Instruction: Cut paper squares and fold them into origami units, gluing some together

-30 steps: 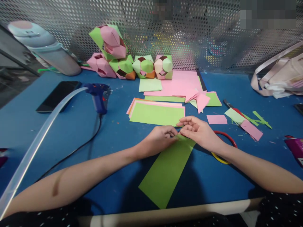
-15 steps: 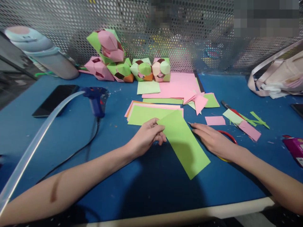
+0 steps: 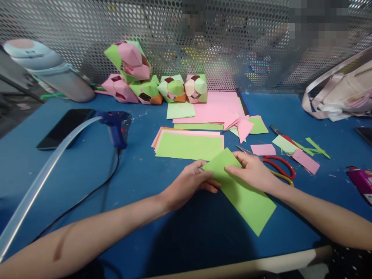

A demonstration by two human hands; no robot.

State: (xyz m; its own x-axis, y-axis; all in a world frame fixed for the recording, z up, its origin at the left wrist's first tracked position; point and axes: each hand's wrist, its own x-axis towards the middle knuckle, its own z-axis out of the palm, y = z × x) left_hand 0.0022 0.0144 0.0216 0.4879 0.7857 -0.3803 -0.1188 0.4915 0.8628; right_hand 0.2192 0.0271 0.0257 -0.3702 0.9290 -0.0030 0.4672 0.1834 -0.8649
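Note:
A flat strip of green paper point(image 3: 247, 199) slants over the table between my hands. My left hand point(image 3: 193, 179) is closed on its upper left corner, thumb on top. From the other side my right hand point(image 3: 252, 170) pinches the upper right edge, thumb on top and fingers underneath. Just behind my right hand lie scissors point(image 3: 280, 163) with red and yellow handles, partly covered by that hand. Beyond my left hand rests a stack of paper strips point(image 3: 188, 145), green on top with pink and orange edges showing.
Folded paper balls point(image 3: 147, 90) line the mesh screen. A blue glue gun point(image 3: 116, 130) with a long clear glue stick stands at left near a phone point(image 3: 66, 128). Paper scraps point(image 3: 305, 161) and a cutter point(image 3: 280, 132) lie at right. A bottle point(image 3: 55, 71) leans at far left.
My right hand has left the scissors and taken hold of the green paper strip. My left hand and the strip have shifted right and nearer to me.

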